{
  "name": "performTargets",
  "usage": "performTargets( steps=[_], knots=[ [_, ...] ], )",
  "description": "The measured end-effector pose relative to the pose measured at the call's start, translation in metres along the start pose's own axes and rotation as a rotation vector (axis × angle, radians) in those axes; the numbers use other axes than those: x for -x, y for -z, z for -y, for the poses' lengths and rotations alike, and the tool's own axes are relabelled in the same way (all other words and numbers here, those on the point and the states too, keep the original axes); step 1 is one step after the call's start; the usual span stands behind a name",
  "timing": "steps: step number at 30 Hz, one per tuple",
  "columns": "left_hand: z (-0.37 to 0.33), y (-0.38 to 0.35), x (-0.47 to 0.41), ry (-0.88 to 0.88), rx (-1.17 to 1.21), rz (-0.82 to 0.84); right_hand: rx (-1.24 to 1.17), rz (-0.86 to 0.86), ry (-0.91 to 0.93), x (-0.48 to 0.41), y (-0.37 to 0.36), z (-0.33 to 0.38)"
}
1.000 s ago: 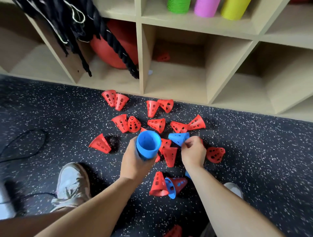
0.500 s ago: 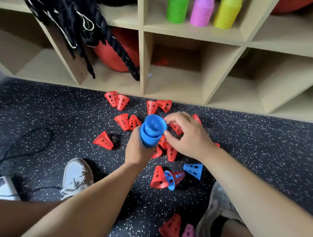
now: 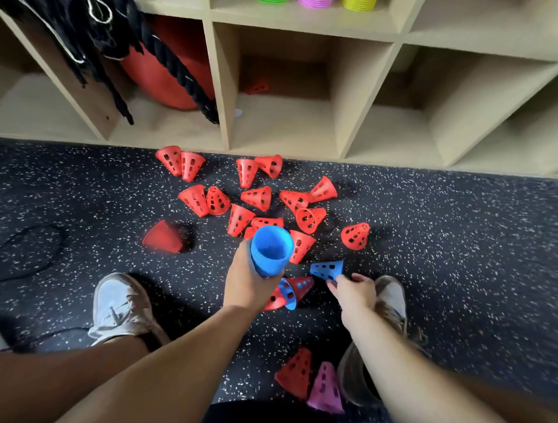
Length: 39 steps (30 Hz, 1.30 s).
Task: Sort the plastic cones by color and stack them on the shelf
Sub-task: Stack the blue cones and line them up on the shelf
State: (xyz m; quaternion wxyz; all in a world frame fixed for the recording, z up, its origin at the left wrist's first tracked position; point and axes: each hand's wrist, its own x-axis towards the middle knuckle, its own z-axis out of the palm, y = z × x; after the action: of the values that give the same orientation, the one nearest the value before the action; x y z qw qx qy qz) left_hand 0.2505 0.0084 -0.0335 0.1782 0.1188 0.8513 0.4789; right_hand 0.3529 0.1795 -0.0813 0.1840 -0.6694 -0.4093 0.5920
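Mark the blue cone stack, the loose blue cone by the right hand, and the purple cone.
blue cone stack (image 3: 271, 252), head view, inside the open mouth.
loose blue cone (image 3: 326, 268), head view, perforated side wall.
purple cone (image 3: 325, 391), head view, side wall near its base.

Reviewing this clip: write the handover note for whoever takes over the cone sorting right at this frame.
Left hand: grips the blue cone stack above the floor.
Right hand: fingertips at the loose blue cone; grip unclear.
Done: green stack, purple stack and yellow stack stand on the upper shelf.
Left: that loose cone, a second blue cone lying against a red one, the scattered red cones, one purple cone near the right shoe; then shelve blue and red.
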Motion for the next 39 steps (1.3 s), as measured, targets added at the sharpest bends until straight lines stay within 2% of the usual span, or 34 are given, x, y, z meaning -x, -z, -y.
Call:
performTargets(
  steps=[3, 5, 8, 12, 15, 19, 23, 26, 28, 31, 39],
  knots=[
    [0.005, -0.002, 0.002, -0.002, -0.012, 0.01, 0.112, -0.02, 0.096, 0.003, 0.0, 0.003],
    [0.006, -0.001, 0.004, 0.002, -0.022, 0.003, 0.103, -0.037, 0.164, 0.015, 0.0, 0.02],
    [0.008, 0.0, 0.003, 0.021, -0.043, 0.006, 0.111, -0.012, 0.409, 0.043, 0.0, 0.051],
    [0.008, 0.0, -0.001, 0.018, -0.069, -0.002, -0.004, 0.223, 0.813, 0.088, -0.01, 0.087],
    [0.002, 0.002, 0.002, 0.011, -0.047, -0.023, 0.031, 0.413, 0.991, 0.115, -0.019, 0.093],
    [-0.003, 0.004, 0.003, -0.008, -0.03, -0.037, 0.203, 0.584, 0.996, 0.125, -0.022, 0.078],
    [-0.001, 0.012, 0.005, 0.041, 0.026, -0.069, 0.31, 0.392, 1.086, 0.103, -0.013, 0.06],
    [0.005, 0.019, 0.011, 0.053, 0.024, -0.082, 0.811, 0.411, 1.095, 0.073, -0.002, 0.034],
    [0.009, 0.024, 0.014, 0.053, -0.001, -0.089, 1.08, 0.467, 0.993, 0.061, 0.004, 0.015],
    [0.011, 0.029, 0.018, 0.064, -0.002, -0.099, 1.129, 0.473, 0.848, 0.056, -0.001, 0.002],
    [0.01, 0.031, 0.016, 0.087, -0.032, -0.091, 1.249, 0.455, 0.896, 0.051, -0.029, 0.008]
  ],
)
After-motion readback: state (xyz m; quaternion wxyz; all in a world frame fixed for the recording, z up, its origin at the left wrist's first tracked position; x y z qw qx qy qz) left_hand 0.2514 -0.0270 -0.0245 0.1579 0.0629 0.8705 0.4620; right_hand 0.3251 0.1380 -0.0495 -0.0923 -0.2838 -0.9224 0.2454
